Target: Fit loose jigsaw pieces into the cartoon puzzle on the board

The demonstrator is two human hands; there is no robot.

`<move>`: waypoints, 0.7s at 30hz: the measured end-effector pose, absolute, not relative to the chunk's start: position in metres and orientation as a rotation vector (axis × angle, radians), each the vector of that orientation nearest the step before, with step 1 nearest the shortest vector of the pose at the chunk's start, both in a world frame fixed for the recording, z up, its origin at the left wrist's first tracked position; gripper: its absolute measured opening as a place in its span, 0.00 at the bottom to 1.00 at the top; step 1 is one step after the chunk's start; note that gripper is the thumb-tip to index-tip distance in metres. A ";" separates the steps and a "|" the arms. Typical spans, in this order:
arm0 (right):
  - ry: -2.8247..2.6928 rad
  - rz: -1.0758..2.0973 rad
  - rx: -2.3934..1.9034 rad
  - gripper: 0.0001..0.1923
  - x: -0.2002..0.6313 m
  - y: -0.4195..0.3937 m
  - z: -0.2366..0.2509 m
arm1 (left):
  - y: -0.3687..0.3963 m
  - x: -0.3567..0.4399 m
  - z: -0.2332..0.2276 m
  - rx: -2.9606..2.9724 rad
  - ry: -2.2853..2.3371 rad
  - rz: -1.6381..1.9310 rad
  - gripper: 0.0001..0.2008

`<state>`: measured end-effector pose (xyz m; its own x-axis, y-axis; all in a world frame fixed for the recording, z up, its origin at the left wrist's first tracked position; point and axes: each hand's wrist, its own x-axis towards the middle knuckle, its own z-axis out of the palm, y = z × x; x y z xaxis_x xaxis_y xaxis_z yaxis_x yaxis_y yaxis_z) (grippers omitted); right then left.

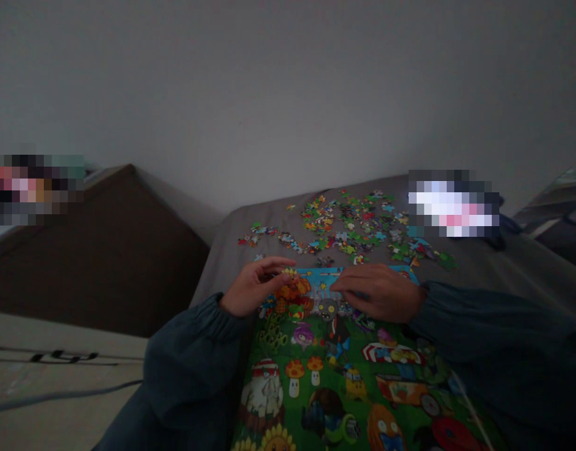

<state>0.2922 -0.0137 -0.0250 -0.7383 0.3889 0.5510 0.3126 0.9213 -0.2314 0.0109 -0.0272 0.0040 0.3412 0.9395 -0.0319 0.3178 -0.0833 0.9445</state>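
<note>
A colourful printed cartoon sheet (311,388), green with a blue top strip, lies in front of me. At its upper left edge is my left hand (255,287), palm inward, thumb and fingers slightly apart with nothing visible between them. Over the upper right part, my right hand (382,292) points its closed fingertips down at the blue strip. Whether those fingertips hold a small piece is too dark to make out. Just beyond the sheet, many loose jigsaw puzzle pieces (342,241) are scattered on grey fabric.
The grey fabric surface (226,241) reaches back to a plain wall (269,100). A brown cabinet side (104,257) stands at left, with a grey cable (67,396) below it. A blurred bright object (450,207) lies at the back right.
</note>
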 end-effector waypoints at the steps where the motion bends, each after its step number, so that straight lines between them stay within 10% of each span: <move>1: -2.457 0.170 -0.499 0.12 0.292 -0.014 -0.025 | -0.027 0.012 0.004 1.612 1.159 0.787 0.14; 21: -2.475 0.251 -0.544 0.15 0.292 -0.014 -0.025 | 0.052 -0.056 0.003 1.184 1.503 1.614 0.24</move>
<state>0.2924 -0.0142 -0.0245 -0.7449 0.4348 0.5060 0.3242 0.8988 -0.2950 -0.0561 0.0524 0.0027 -0.3994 0.8965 0.1918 0.1276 -0.1528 0.9800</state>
